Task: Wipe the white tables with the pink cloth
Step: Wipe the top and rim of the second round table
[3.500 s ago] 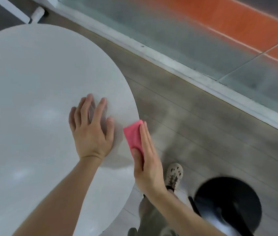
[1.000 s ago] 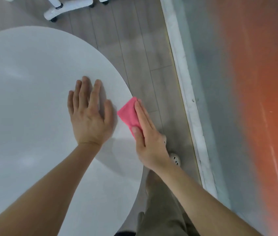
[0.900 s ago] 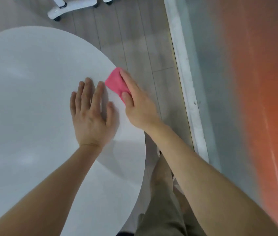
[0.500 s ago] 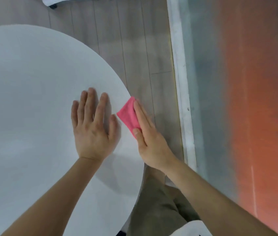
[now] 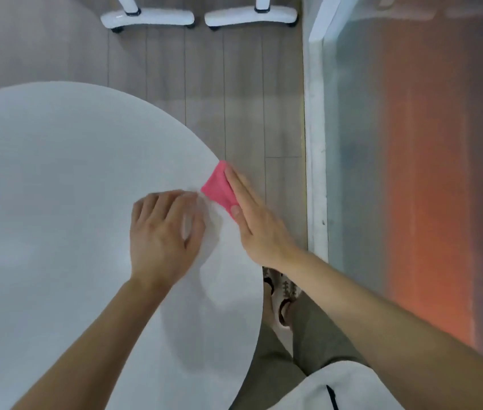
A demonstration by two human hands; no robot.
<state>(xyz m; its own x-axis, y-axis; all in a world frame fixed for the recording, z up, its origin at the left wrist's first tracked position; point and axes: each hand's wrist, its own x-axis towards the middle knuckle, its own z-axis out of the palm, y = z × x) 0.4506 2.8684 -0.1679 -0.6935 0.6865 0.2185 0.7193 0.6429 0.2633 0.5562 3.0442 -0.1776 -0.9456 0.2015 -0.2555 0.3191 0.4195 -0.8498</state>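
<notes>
The round white table (image 5: 57,173) fills the left of the head view. A folded pink cloth (image 5: 218,187) lies over its right rim. My right hand (image 5: 256,226) holds the cloth against the rim, fingers straight along the edge and thumb on top of the cloth. My left hand (image 5: 163,232) rests on the tabletop just left of the cloth. It is motion-blurred, its fingers loosely bent, and it holds nothing.
Two white caster bases (image 5: 147,17) (image 5: 250,16) stand on the wood floor beyond the table. A white sill (image 5: 314,173) and a glass wall with an orange glow (image 5: 426,202) run along the right. My shoe (image 5: 283,291) and trousers are beside the table's rim.
The view has shifted, so the caster bases show at the top. My right hand slid the cloth back and forth along the rim. My left hand's fingers went from flat to bent.
</notes>
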